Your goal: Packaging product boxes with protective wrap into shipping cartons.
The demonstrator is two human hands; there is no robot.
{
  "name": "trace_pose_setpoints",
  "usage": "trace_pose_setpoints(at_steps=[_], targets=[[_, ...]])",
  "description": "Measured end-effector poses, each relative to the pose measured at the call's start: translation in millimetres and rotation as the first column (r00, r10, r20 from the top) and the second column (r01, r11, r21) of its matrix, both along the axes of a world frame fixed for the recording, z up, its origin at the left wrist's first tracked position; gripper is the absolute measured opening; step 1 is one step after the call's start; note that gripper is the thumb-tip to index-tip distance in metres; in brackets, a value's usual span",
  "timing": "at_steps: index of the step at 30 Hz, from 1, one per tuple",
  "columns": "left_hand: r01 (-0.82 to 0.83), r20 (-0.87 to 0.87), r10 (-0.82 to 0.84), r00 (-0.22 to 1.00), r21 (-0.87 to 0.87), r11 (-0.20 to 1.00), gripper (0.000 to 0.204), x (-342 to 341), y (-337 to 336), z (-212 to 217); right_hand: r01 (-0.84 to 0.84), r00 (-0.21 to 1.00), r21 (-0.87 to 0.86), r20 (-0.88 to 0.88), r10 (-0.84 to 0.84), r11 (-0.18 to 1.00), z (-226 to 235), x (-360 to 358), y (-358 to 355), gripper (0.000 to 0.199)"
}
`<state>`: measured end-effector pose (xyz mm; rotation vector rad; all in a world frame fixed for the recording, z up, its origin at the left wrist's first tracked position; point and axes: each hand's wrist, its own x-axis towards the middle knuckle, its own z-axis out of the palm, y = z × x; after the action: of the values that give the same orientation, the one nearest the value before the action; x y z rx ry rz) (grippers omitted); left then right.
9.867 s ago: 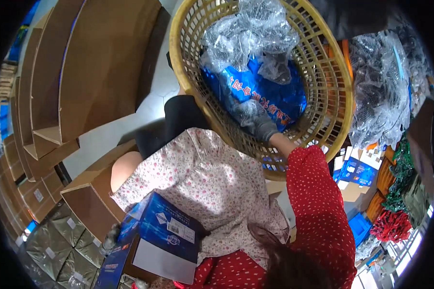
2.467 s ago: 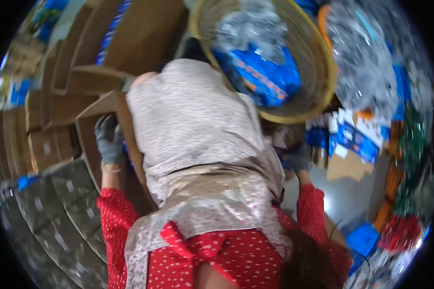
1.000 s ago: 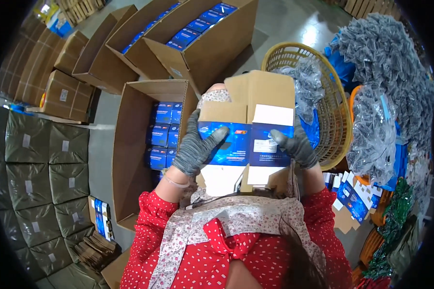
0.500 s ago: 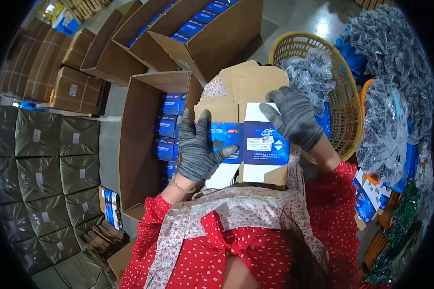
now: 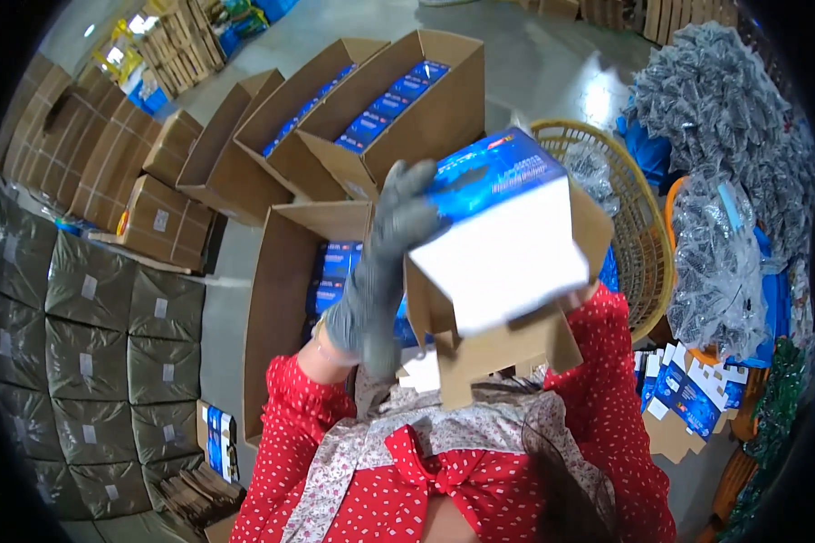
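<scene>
A blue printed carton (image 5: 498, 181) with a white flap (image 5: 512, 262) is raised in front of my chest, its brown inner cardboard flaps hanging below. My left hand (image 5: 385, 258), in a grey glove and blurred, lies along the carton's left side. Its fingers are stretched out and its thumb points down. The carton hides my right hand; only a bit of wrist (image 5: 590, 294) shows beyond the red dotted sleeve. To the left stands a tall open cardboard box (image 5: 276, 281) with blue cartons (image 5: 330, 271) stacked inside.
More open boxes (image 5: 435, 109) holding blue cartons stand ahead. A yellow plastic basket (image 5: 647, 226) with clear-bagged items is at the right, beside heaps of wrapped pieces (image 5: 715, 271). Flat blue carton blanks (image 5: 688, 398) lie lower right. Dark green wrapped bales (image 5: 86, 362) are stacked left.
The carton, lower and facing me before, is now lifted and turned, showing its top and a white flap. My right hand has gone behind it; my left has moved to its side.
</scene>
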<state>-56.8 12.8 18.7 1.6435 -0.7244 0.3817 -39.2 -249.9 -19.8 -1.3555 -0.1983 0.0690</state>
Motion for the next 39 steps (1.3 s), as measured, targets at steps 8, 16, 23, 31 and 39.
trace_pose_setpoints(at_steps=[8, 16, 23, 31, 39], targets=[[-0.258, 0.038, 0.256, 0.966, 0.075, 0.963, 0.045, -14.9, -11.2, 51.0, 0.008, 0.937, 0.369, -0.328, 0.123, 0.929, 28.9, -13.2, 28.2, 0.061], [-0.334, 0.152, 0.298, 0.942, 0.393, 0.856, 0.038, -7.1, -6.0, 69.7, 0.199, 0.728, -0.488, 0.654, 0.205, 0.85, 26.3, -20.3, 10.3, 0.083], [-0.089, -0.351, 0.13, 0.927, 0.129, 0.988, 0.058, -3.0, -12.9, 29.4, 0.072, 0.933, -0.276, 0.359, 0.034, 0.958, 52.2, -11.6, 29.8, 0.086], [-0.121, -0.463, 0.055, 0.885, -0.114, 0.986, 0.071, 6.4, -11.8, -2.4, 0.096, 0.907, -0.732, 0.343, 0.244, 0.674, 33.3, 13.5, 26.2, 0.083], [-0.181, -0.314, 0.19, 0.93, 0.056, 0.982, 0.062, 4.1, -9.7, -8.3, -0.34, 0.915, 0.05, -0.215, 0.342, 0.939, 44.6, 23.3, 27.2, 0.081]])
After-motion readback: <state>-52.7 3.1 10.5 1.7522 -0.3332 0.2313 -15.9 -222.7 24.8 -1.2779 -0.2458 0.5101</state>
